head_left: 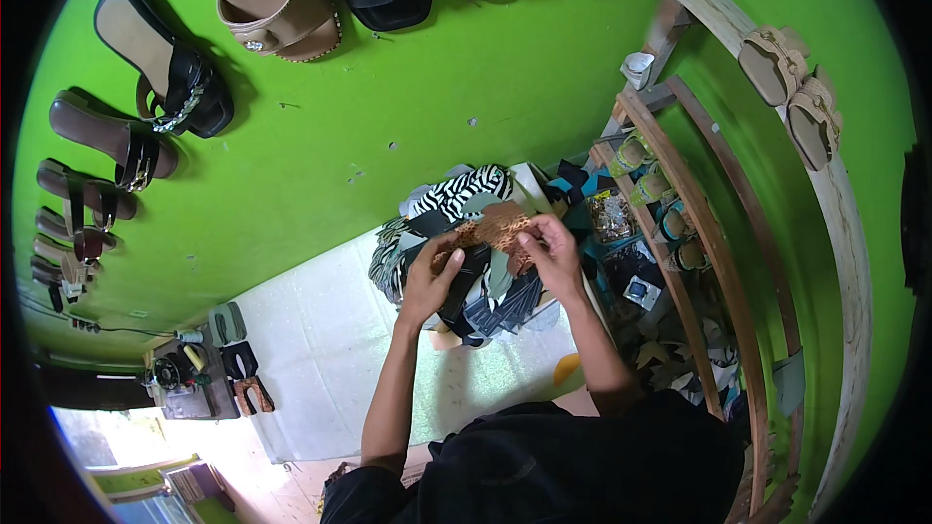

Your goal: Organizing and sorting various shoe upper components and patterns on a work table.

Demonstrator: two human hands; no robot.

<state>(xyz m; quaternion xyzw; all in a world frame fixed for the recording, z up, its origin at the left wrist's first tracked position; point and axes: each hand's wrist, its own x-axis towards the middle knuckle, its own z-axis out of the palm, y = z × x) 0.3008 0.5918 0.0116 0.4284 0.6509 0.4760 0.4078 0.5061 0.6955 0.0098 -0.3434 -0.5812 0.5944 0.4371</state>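
Observation:
Over a heap of cut material, both my hands hold brown patterned scraps that look like leather or fabric. My left hand (434,277) has its fingers closed on the left end of the brown material. My right hand (551,254) pinches the right edge of a brown patterned scrap (503,223). I cannot tell whether the two hands share one piece or hold separate ones. Around them lie a zebra-striped bundle (466,192), grey-green pieces (500,277) and a fan of dark strips (503,312). The fingertips are partly hidden by the scraps.
The heap sits at the far right end of a white-covered table (311,330). A wooden rack (723,262) with sandals and scraps stands at right. Sandals (160,63) hang on the green wall. A sewing machine (175,374) and folded pieces (229,323) are at left.

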